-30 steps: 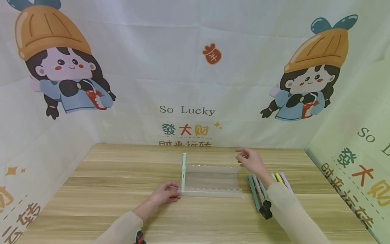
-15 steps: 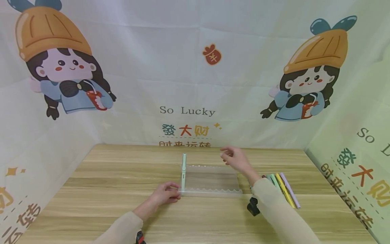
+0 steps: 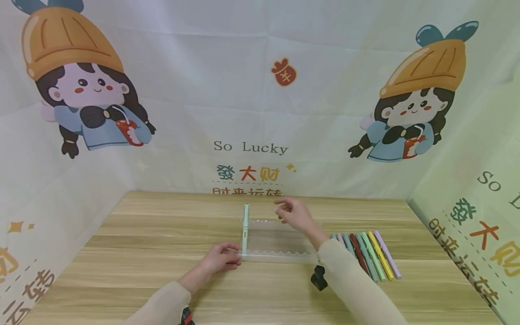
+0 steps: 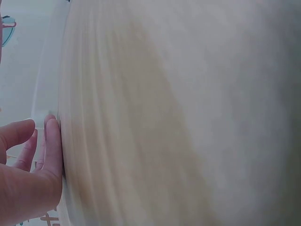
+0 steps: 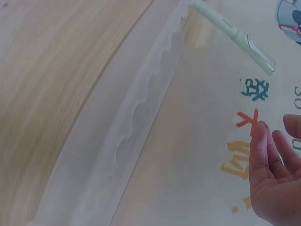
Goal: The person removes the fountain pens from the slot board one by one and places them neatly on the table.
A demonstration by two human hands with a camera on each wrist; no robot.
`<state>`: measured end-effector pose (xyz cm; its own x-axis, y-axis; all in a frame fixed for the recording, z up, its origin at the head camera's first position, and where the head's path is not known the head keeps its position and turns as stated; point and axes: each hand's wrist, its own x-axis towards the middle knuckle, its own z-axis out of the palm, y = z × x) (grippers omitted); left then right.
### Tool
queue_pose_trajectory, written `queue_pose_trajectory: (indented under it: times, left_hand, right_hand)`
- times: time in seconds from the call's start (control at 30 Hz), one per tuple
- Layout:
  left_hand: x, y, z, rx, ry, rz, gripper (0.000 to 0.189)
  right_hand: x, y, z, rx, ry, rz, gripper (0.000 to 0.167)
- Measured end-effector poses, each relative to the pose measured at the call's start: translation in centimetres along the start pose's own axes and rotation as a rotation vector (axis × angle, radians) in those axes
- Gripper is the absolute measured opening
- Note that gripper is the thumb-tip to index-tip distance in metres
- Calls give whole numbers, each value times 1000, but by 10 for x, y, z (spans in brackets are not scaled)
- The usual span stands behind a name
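Observation:
A clear plastic pen rack (image 3: pixel 280 258) with scalloped edges lies on the wooden table. One pale green pen (image 3: pixel 245 230) rests across its two notched rails at the left end. My left hand (image 3: pixel 221 256) is at the rack's front left corner, its fingers touching it; the left wrist view shows these fingers (image 4: pixel 53 146) fairly straight, with the thumb apart. Above the back rail hovers my right hand (image 3: pixel 295 215), to the right of the pen. Its fingers (image 5: pixel 258 150) are loosely bent, and nothing shows between them.
Several capped pens lie side by side right of the rack, among them a dark red pen (image 3: pixel 359 253), a yellow pen (image 3: pixel 381 256) and a lilac pen (image 3: pixel 387 254). My right forearm partly covers the row. A printed cloth (image 3: pixel 260 113) hangs behind the table (image 3: pixel 243 298).
My right hand has moved left from above the pens at the right to over the rack, uncovering more of the pen row. My left hand, the rack and the pale green pen have stayed put.

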<state>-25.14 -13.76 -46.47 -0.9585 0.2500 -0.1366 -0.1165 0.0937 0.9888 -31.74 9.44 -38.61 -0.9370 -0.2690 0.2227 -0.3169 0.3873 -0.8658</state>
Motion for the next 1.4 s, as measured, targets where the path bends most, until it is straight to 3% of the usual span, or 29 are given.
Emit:
queue_pose_trajectory:
  times: [0.4, 0.7, 0.9, 1.4]
  left_hand:
    - [0, 1, 0, -7, 8, -15, 28]
    - [0, 2, 0, -1, 10, -13, 28]
    - [0, 2, 0, 1, 5, -14, 29]
    - [0, 2, 1, 2, 10, -17, 29]
  right_hand:
    - [6, -13, 34, 79, -58, 23, 28]
    - [15, -17, 51, 136, -26, 39, 30]
    - [19, -19, 59, 92, 14, 49, 28]
    - [21, -22, 65, 24, -28, 74, 33]
